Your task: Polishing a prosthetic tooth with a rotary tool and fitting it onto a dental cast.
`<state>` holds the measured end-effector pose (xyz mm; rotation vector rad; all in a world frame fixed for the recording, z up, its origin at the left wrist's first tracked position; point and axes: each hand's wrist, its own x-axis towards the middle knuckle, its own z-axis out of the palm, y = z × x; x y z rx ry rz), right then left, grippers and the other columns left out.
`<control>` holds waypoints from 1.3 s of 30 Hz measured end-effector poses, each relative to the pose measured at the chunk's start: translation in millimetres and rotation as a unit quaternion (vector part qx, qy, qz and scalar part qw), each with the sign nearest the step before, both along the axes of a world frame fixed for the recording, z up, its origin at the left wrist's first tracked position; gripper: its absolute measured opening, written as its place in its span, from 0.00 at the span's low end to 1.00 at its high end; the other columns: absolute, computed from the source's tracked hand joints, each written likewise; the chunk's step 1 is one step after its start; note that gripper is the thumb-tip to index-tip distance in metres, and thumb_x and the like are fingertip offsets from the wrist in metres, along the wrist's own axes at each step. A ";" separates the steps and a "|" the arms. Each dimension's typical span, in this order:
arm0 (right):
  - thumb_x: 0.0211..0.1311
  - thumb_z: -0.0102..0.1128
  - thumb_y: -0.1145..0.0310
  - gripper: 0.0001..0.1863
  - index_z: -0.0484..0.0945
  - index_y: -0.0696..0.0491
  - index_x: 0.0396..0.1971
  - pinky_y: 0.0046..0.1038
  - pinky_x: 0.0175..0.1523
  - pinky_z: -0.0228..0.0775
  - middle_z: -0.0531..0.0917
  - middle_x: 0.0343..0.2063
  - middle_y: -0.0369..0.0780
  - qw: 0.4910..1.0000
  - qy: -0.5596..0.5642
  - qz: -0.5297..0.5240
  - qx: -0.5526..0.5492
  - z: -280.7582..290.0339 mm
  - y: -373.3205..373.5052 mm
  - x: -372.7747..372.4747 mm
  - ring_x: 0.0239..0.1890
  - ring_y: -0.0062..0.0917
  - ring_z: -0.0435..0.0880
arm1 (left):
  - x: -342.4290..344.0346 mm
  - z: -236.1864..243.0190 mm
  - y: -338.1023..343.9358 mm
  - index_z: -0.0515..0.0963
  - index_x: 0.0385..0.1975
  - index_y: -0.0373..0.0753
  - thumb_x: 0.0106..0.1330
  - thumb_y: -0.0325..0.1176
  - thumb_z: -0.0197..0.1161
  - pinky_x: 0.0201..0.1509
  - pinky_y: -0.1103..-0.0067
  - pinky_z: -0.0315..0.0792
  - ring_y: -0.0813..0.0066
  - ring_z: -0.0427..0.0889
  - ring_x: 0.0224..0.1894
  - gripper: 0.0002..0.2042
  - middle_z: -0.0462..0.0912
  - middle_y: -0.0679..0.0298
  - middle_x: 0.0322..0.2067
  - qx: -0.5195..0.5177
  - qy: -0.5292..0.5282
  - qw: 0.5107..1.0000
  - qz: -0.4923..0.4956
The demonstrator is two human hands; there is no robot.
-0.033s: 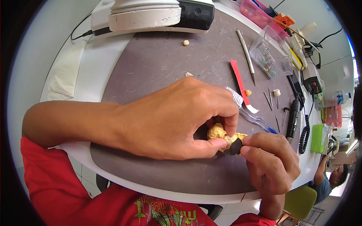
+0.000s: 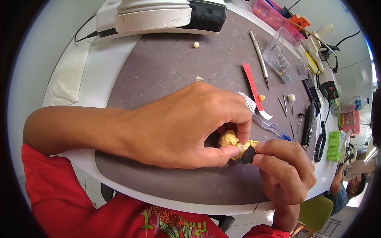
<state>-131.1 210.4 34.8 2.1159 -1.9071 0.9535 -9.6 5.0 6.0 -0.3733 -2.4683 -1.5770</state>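
My left hand (image 2: 186, 123) is closed around a small yellow plaster dental model (image 2: 228, 139), thumb and index finger pinching it near a pale tooth-like piece (image 2: 240, 147). Part of the model is hidden under my fingers. From the right, my right hand (image 2: 287, 168) pinches a small black piece of thin sheet (image 2: 249, 154) between thumb and index finger. That sheet lies against the model's near side, close to my left thumb tip. Behind my left fingers are a toothbrush (image 2: 270, 126) with a clear handle and a red strip (image 2: 252, 85) with a white end.
A white and black machine (image 2: 158, 20) stands at the back left. A pencil-like tool (image 2: 259, 55), a clear box (image 2: 283, 59) of small parts and several thin burs (image 2: 285, 102) lie at the right. Beyond is a black handpiece (image 2: 308, 126) with a coiled cord. Another person (image 2: 342, 194) sits far right.
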 end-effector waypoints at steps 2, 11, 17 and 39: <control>0.39 0.70 0.79 0.14 0.84 0.58 0.32 0.26 0.31 0.80 0.84 0.31 0.43 1.000 0.002 0.000 -0.005 0.6 -0.6 -1.3 0.31 0.30 0.87 | -0.7 0.4 0.9 0.78 0.33 0.34 0.56 0.22 0.69 0.38 0.78 0.76 0.70 0.82 0.34 0.08 0.81 0.60 0.35 0.002 -0.009 1.000 -0.003; 0.40 0.71 0.79 0.12 0.84 0.57 0.29 0.26 0.30 0.81 0.84 0.28 0.41 1.000 -0.002 -0.001 -0.029 -5.7 -5.4 -2.0 0.28 0.30 0.87 | -0.2 -0.4 1.6 0.78 0.33 0.34 0.56 0.22 0.69 0.37 0.78 0.76 0.69 0.82 0.34 0.08 0.81 0.60 0.35 0.009 -0.009 1.000 0.003; 0.40 0.71 0.80 0.12 0.84 0.56 0.30 0.25 0.30 0.80 0.84 0.29 0.41 1.000 -0.009 -0.006 -0.014 -4.8 -4.3 -1.9 0.29 0.29 0.87 | -1.6 0.4 1.8 0.78 0.33 0.34 0.55 0.22 0.70 0.37 0.77 0.76 0.68 0.82 0.34 0.08 0.81 0.60 0.35 0.003 -0.005 1.000 0.001; 0.43 0.82 0.66 0.30 0.78 0.58 0.47 0.27 0.33 0.79 0.85 0.28 0.43 0.999 -0.032 -0.019 0.013 -8.7 -2.7 -7.7 0.29 0.30 0.86 | -1.3 -3.1 2.0 0.77 0.34 0.35 0.58 0.26 0.69 0.35 0.76 0.74 0.70 0.81 0.32 0.08 0.80 0.62 0.33 0.026 0.000 1.000 0.000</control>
